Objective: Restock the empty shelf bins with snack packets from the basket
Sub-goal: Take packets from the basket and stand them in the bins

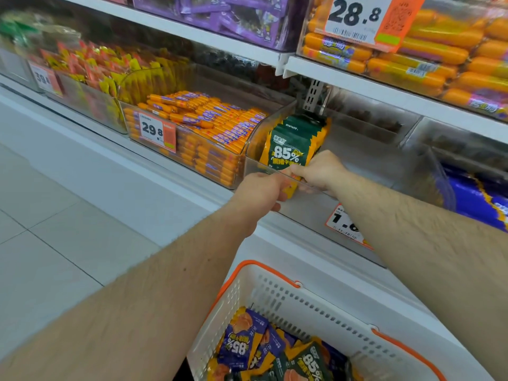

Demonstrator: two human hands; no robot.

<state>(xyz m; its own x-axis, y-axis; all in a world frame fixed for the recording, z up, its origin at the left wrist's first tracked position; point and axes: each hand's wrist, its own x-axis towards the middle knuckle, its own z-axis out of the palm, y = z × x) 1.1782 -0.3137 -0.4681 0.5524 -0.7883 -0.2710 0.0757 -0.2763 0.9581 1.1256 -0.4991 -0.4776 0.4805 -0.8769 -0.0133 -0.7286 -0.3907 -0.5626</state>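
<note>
2 hands work at 1 clear bin (275,185) in the centre of the frame; items follow from left to right.

At upper left, a bin of red and yellow packets (90,67) stands on the shelf (154,171). Just right of it, a bin of orange sausage sticks (209,125) carries a "29.8" price tag (156,132) on its front wall. Both are full and, by judgement, need no restocking.

The left hand (259,195) sits at centre frame, at the front lip of the clear bin. Its fingers are curled round the lower left corner of the green snack packets (295,145). The right hand (320,171) grips the lower right edge of the same stack, fingers curled and thumb on the front face. The 2-handed hold likely keeps the several packets squared together and upright, with the "85%" label facing the aisle.

The stack stands against the bin's left wall, inside the bin, and behind it the bin floor is bare. Placement against that wall probably lets further rows be filled toward the right.

At lower centre, the white basket (316,306) with orange handles sits directly below the bin. It holds more purple and green packets (275,356), within short reach. A blue-packaged product (478,204) fills the bin at right.
</note>
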